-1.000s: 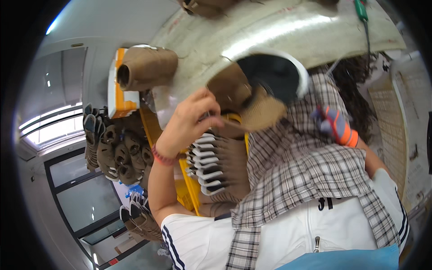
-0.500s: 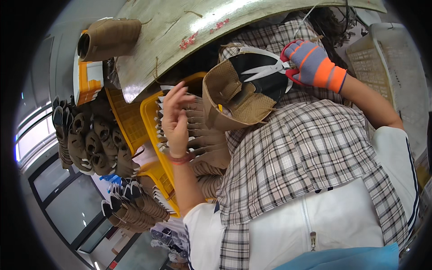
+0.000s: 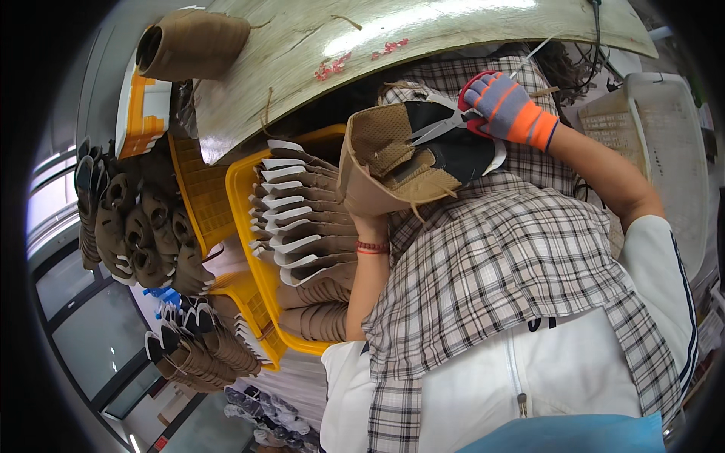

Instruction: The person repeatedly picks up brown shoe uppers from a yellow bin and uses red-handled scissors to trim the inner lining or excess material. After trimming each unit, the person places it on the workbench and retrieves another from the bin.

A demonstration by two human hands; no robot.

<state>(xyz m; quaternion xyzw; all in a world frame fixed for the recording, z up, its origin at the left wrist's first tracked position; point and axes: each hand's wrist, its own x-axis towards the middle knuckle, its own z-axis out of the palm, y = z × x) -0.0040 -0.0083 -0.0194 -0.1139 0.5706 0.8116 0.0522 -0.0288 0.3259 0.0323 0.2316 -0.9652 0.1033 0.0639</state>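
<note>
Presently gripping red-handled scissors [image 3: 439,130] in gloved right hand [image 3: 510,111], pointed across open brown shoe upper [image 3: 423,179] above checked apron [image 3: 498,234]. Cannot tell left hand's [image 3: 369,224] grip, mostly hidden behind upper. Crowded leftward by yellow basket [image 3: 239,189] of stacked uppers [image 3: 306,215], forward by pale bench [image 3: 294,60].

I'm looking into a workshop, seemingly for shoes: a long pale worktop [image 3: 283,54], a yellow basket [image 3: 242,200] packed with matching brown shoe pieces [image 3: 332,253], more brown bundles [image 3: 143,234] heaped beyond, scissors [image 3: 439,129], and a checked apron [image 3: 491,249].
</note>
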